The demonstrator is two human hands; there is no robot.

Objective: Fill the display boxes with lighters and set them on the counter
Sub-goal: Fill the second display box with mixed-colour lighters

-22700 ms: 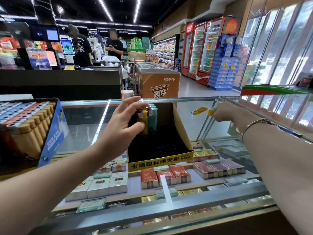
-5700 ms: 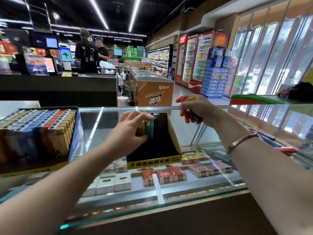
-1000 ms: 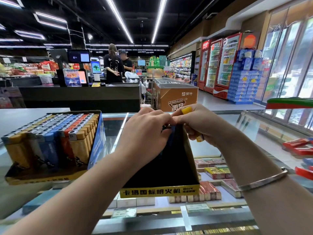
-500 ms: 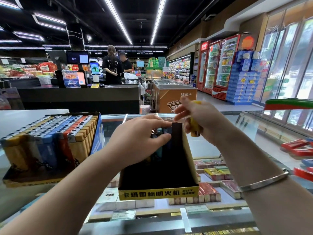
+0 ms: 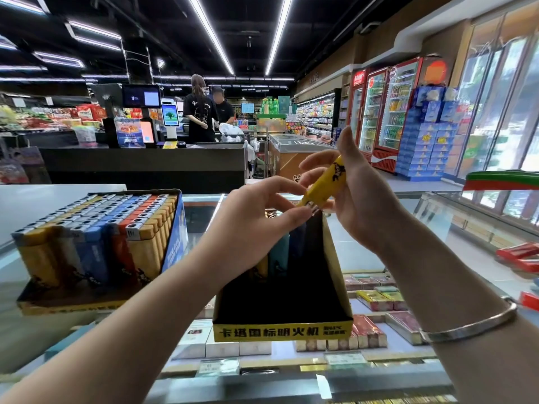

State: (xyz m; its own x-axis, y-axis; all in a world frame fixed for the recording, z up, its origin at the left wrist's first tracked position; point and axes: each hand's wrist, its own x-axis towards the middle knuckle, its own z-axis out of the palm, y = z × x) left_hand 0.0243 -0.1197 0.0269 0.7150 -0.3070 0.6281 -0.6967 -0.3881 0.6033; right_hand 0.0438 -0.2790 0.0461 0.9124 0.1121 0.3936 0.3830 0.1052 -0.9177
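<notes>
Head-camera view across a supermarket's glass counter (image 5: 393,211), with cigarette packs (image 5: 370,330) shelved beneath the pane and a dark checkout desk (image 5: 145,164) beyond, where two people (image 5: 201,112) stand among screens. Drink coolers (image 5: 388,109) and a stack of blue cartons (image 5: 425,141) line the aisle at right.

On the counter's left sits a full display box (image 5: 175,240), its rows of yellow, blue and orange lighters (image 5: 96,228) standing upright and tightly packed. Just beside it, at centre, stands a black display box (image 5: 280,330) with a yellow front strip printed in Chinese characters; it is mostly unfilled, with a few lighters (image 5: 280,255), among them yellow, teal and dark blue ones, upright against its back wall.

Above that box's rear edge both hands meet on a single yellow lighter (image 5: 329,182), held tilted with its metal head pointing down and left. The right hand (image 5: 364,199), a silver bangle (image 5: 466,325) on its wrist, cradles the lighter's body with fingers curled behind it and the thumb raised. The left hand (image 5: 256,223) pinches the lighter's metal end between thumb and fingertips, its forearm crossing in front of the black box.
</notes>
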